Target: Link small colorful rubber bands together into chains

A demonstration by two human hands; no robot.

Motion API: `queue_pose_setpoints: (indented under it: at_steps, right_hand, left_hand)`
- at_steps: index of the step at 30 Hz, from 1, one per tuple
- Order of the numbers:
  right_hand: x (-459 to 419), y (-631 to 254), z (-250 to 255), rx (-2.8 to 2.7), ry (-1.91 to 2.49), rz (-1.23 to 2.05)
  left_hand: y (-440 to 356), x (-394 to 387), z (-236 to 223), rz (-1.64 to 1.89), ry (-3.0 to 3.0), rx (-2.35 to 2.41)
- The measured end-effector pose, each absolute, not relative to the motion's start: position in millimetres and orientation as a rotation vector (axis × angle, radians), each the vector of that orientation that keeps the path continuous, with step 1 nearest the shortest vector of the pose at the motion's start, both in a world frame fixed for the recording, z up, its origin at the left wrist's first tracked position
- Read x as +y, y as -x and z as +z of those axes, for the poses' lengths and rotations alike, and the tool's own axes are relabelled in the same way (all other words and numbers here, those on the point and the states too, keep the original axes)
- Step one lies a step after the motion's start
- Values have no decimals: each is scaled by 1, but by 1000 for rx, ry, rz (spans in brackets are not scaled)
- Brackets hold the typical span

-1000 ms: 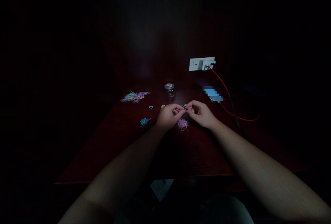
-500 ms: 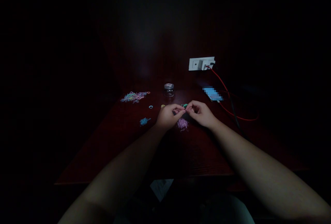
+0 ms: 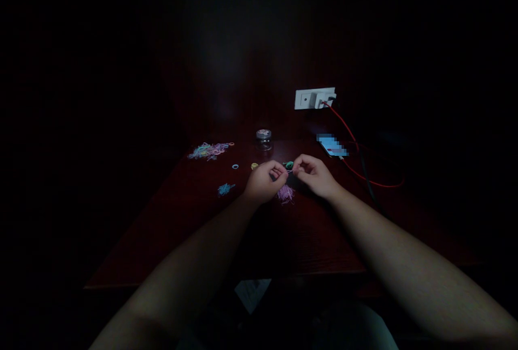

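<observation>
My left hand [image 3: 265, 181] and my right hand [image 3: 314, 176] face each other above the table, each closed in a pinch. Between their fingertips a small pinkish rubber band [image 3: 290, 171] is stretched. Just below lies a pile of purple rubber bands [image 3: 285, 193]. Behind the fingertips are a few green rubber bands [image 3: 288, 165], partly hidden. Yellow rubber bands [image 3: 254, 166] lie behind my left hand, partly covered by it. Farther left are a blue pile of rubber bands [image 3: 225, 189] and a single pale-blue band [image 3: 235, 166].
A mixed heap of rubber bands [image 3: 210, 150] lies at the back left. A clear lidded jar [image 3: 264, 139] stands at the back of the dark red table [image 3: 170, 242]. On the right a phone [image 3: 332, 145] is joined by a red cable [image 3: 343, 118] to a wall socket [image 3: 304, 99].
My hands have drawn slightly apart, and the pinkish band between the fingertips now shows. More of the green bands is visible. The piles have stayed in place.
</observation>
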State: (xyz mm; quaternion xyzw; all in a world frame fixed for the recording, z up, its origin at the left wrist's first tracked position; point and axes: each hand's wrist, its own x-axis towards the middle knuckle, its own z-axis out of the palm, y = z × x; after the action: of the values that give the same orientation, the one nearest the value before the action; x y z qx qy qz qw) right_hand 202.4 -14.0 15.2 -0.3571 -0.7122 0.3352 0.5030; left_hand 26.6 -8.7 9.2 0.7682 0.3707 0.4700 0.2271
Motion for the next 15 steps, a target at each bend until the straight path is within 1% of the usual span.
queue_pose_setpoints:
  at_steps: [6, 15]
  right_hand:
    - [-14, -203, 14, -1687, 863, 865]
    - [-14, -203, 12, -1693, 892, 836]
  left_hand:
    - [-27, -9, 9, 1292, -2077, 988]
    - [-30, -7, 4, 1303, -1951, 880]
